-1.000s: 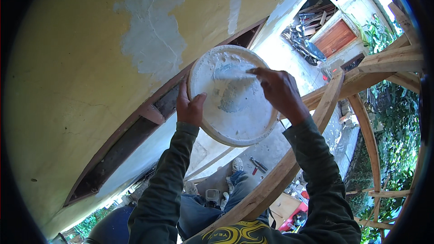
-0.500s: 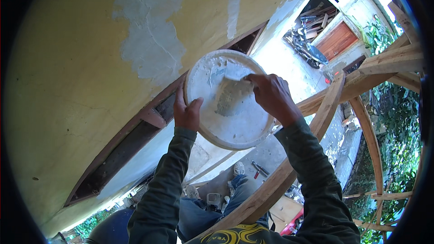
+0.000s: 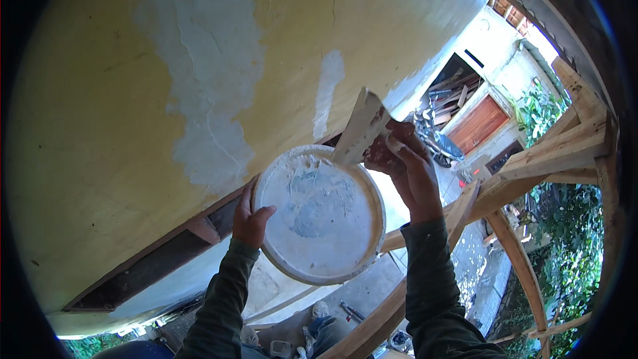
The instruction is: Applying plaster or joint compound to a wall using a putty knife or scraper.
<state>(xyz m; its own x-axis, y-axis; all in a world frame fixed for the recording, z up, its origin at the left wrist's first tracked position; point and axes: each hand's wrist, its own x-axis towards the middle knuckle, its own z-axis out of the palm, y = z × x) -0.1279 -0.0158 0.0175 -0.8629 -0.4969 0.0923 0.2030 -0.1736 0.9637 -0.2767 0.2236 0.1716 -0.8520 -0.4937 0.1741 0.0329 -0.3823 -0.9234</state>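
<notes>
My left hand (image 3: 250, 219) grips the left rim of a round white plastic lid (image 3: 325, 239), smeared with white paste and a bluish-grey patch in its upper middle. My right hand (image 3: 412, 173) holds a wide, pale, flat scraper (image 3: 359, 126) coated with the paste, raised at the lid's upper right, its blade angled upward. Above the lid is a yellow wall (image 3: 100, 119) with rough pale patches (image 3: 206, 93) of filler, one narrow streak and some cracks.
Wooden beams (image 3: 551, 153) form a frame on the right and below the lid. Far below are concrete ground (image 3: 379, 279), my feet and tools. A parked motorbike (image 3: 445, 146), a wooden door (image 3: 472, 126), stacked boards (image 3: 455, 90) and leafy plants (image 3: 571, 252) lie beyond. A dark recess (image 3: 139, 272) runs along the wall.
My right hand has lifted the scraper from the lid's middle and tilted it upward. The lid and left hand sit lower in view, and more of the wall shows above.
</notes>
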